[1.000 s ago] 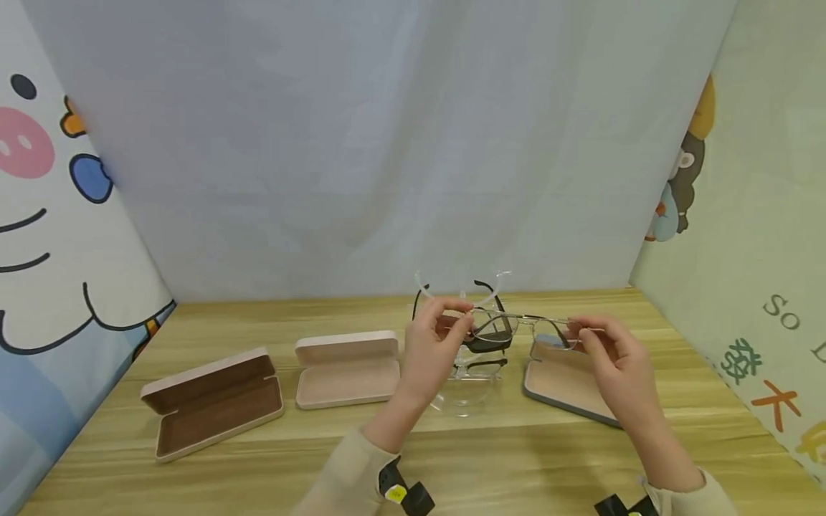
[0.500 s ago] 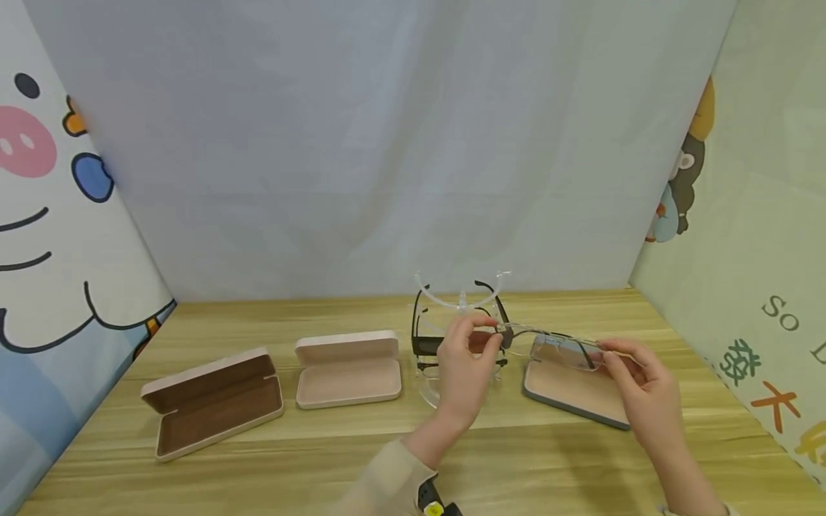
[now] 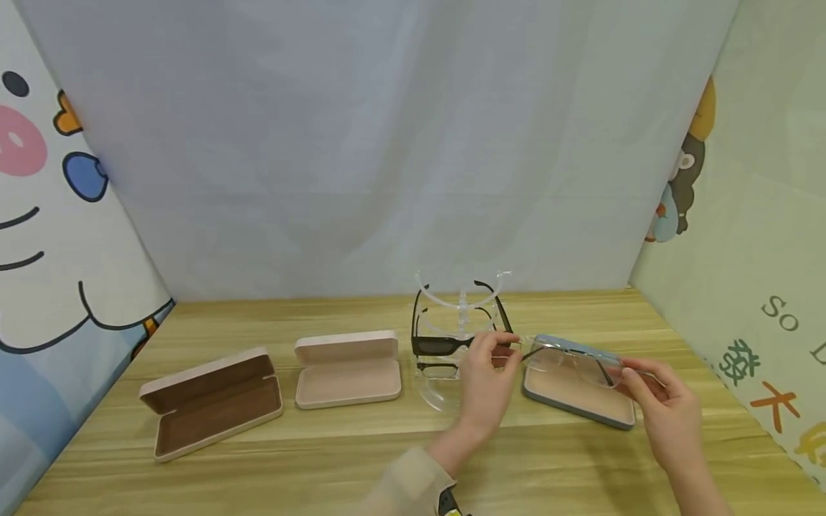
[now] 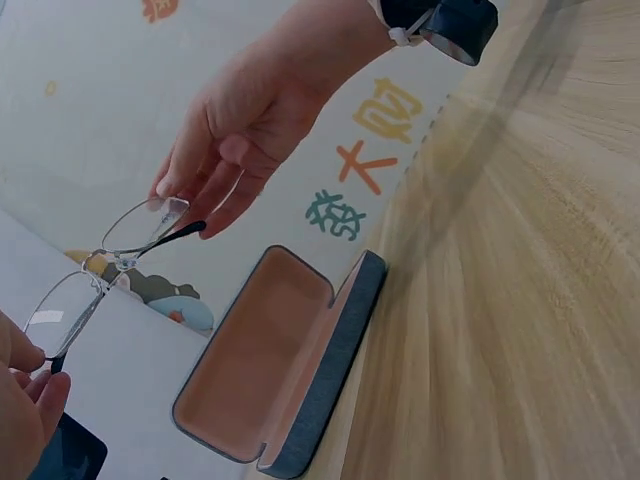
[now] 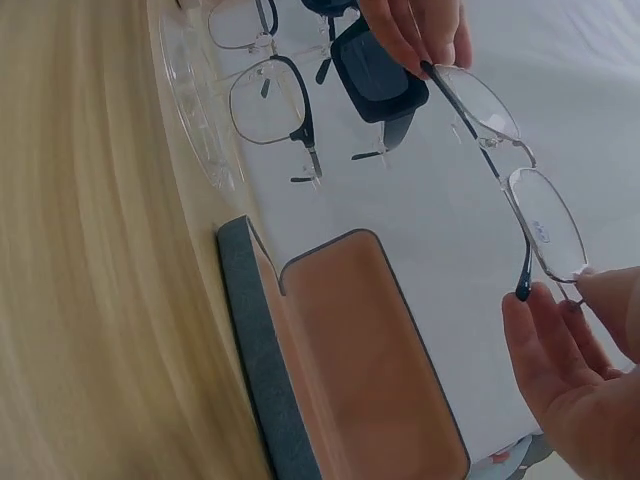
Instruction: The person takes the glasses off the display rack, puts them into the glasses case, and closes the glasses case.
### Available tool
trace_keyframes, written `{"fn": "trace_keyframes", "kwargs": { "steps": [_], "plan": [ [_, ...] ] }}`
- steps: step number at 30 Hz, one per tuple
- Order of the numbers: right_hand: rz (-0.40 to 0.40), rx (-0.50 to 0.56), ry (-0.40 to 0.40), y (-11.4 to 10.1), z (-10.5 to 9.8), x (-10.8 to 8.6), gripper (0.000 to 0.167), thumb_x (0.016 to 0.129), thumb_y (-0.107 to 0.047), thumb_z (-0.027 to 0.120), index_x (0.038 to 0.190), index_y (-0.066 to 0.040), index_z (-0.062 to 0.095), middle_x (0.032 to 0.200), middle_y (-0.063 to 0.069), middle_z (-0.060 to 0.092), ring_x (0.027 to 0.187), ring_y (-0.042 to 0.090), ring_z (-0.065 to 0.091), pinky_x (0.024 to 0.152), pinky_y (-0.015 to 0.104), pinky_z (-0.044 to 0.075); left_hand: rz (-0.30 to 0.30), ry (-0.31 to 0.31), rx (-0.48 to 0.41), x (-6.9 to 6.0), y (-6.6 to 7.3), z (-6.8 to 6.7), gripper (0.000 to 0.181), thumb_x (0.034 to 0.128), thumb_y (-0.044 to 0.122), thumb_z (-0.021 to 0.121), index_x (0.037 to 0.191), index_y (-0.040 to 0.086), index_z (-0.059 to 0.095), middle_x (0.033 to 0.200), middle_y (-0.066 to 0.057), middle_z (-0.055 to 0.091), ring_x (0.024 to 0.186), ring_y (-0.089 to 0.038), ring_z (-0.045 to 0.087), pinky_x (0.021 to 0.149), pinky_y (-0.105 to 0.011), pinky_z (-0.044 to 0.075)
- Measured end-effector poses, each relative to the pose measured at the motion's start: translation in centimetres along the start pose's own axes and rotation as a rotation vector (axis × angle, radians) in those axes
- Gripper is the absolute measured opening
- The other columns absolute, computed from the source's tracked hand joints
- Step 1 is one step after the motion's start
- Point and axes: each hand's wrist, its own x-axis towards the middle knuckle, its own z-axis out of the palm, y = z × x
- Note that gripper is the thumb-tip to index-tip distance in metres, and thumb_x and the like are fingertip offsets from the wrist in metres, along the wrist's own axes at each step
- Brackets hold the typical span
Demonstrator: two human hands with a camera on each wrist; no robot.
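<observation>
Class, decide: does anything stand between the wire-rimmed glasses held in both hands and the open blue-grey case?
Nothing visible does. The glasses, held by the left hand and right hand, are higher than the case, whose lid stands open; both wrist views show a clear gap between. The display stand is left of the case.
</observation>
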Motion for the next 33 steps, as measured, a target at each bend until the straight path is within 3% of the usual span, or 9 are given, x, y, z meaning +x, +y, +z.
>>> {"fn": "trace_keyframes", "kwargs": {
  "steps": [1, 4, 9, 13, 18, 22, 26, 31, 33],
  "plan": [
    [0.037, -0.008, 0.026, 0.0, -0.2, -0.1, 0.022, 0.087, 0.002, 0.056, 0.107, 0.011, 0.058, 0.090, 0.003, 0.069, 0.079, 0.012, 0.066, 0.067, 0.022, 0.053, -0.009, -0.010, 0.004, -0.1, 0.0, 0.2, 0.015, 0.0805, -0.003, 0.063, 0.094, 0.004, 0.064, 0.094, -0.007, 0.059, 0.080, -0.010, 0.061, 0.068, -0.015, 0.051],
    [0.075, -0.040, 0.045, 3.3, -2.5, 0.1, 0.029, 0.087, -0.004, 0.058, 0.112, 0.010, 0.056, 0.092, 0.005, 0.070, 0.083, 0.014, 0.066, 0.068, 0.026, 0.054, -0.020, -0.048, 0.004, -0.5, -0.1, 0.7, 0.015, 0.0813, -0.003, 0.062, 0.095, 0.003, 0.064, 0.095, -0.006, 0.058, 0.081, -0.010, 0.061, 0.069, -0.014, 0.050],
    [0.127, -0.039, 0.084, 3.6, -3.4, -0.2, 0.039, 0.085, -0.016, 0.064, 0.111, 0.011, 0.055, 0.094, 0.004, 0.068, 0.083, 0.014, 0.066, 0.067, 0.027, 0.053, -0.075, -0.113, -0.007, -1.1, -0.3, 1.6, 0.017, 0.0822, -0.002, 0.061, 0.098, 0.001, 0.062, 0.098, -0.006, 0.057, 0.082, -0.008, 0.059, 0.071, -0.012, 0.049],
    [0.136, -0.027, 0.082, 3.0, -3.4, -0.6, 0.038, 0.084, -0.018, 0.065, 0.108, 0.010, 0.057, 0.095, 0.001, 0.067, 0.081, 0.011, 0.066, 0.066, 0.026, 0.053, -0.130, -0.155, -0.027, -1.5, -0.7, 2.4, 0.019, 0.0819, -0.003, 0.061, 0.101, 0.000, 0.061, 0.099, -0.007, 0.056, 0.083, -0.006, 0.058, 0.072, -0.012, 0.049],
    [0.165, -0.015, 0.092, 1.6, -2.9, -1.0, 0.018, 0.085, -0.009, 0.063, 0.099, 0.003, 0.062, 0.092, -0.003, 0.067, 0.078, 0.007, 0.067, 0.064, 0.023, 0.054, -0.184, -0.170, -0.028, -1.6, -1.1, 3.4, 0.020, 0.0808, -0.003, 0.061, 0.101, 0.001, 0.061, 0.099, -0.003, 0.055, 0.082, -0.006, 0.057, 0.073, -0.013, 0.048],
    [0.234, -0.038, 0.148, 0.2, -1.9, -1.2, 0.006, 0.084, -0.005, 0.062, 0.090, -0.005, 0.066, 0.085, -0.007, 0.066, 0.074, 0.005, 0.067, 0.063, 0.022, 0.054, -0.238, -0.187, 0.041, -1.6, -1.2, 3.9, 0.024, 0.0793, 0.000, 0.062, 0.103, 0.005, 0.062, 0.101, -0.002, 0.056, 0.083, -0.008, 0.057, 0.072, -0.013, 0.048],
    [0.311, -0.032, 0.165, -1.1, -1.0, -1.4, 0.006, 0.085, -0.004, 0.061, 0.086, -0.007, 0.066, 0.084, -0.009, 0.064, 0.073, 0.004, 0.066, 0.063, 0.020, 0.054, -0.265, -0.232, 0.122, -1.9, -1.5, 4.2, 0.034, 0.0771, 0.003, 0.063, 0.110, 0.006, 0.060, 0.104, -0.003, 0.057, 0.090, -0.014, 0.055, 0.074, -0.018, 0.046],
    [0.397, -0.056, 0.184, -1.4, -0.5, -1.3, 0.007, 0.085, -0.002, 0.059, 0.086, -0.006, 0.066, 0.079, -0.009, 0.065, 0.071, 0.003, 0.065, 0.064, 0.020, 0.054, -0.270, -0.277, 0.215, -2.1, -2.1, 4.5, 0.043, 0.0764, 0.007, 0.062, 0.119, 0.008, 0.056, 0.113, -0.003, 0.056, 0.106, -0.018, 0.051, 0.090, -0.029, 0.043],
    [0.429, -0.120, 0.187, -1.2, -0.6, -1.2, 0.006, 0.086, -0.003, 0.059, 0.088, -0.004, 0.065, 0.077, -0.011, 0.065, 0.071, 0.001, 0.064, 0.064, 0.019, 0.053, -0.281, -0.297, 0.236, -2.0, -2.2, 4.7, 0.045, 0.0763, 0.008, 0.062, 0.121, 0.008, 0.055, 0.118, -0.002, 0.056, 0.111, -0.018, 0.050, 0.095, -0.033, 0.041]
  ]
}}
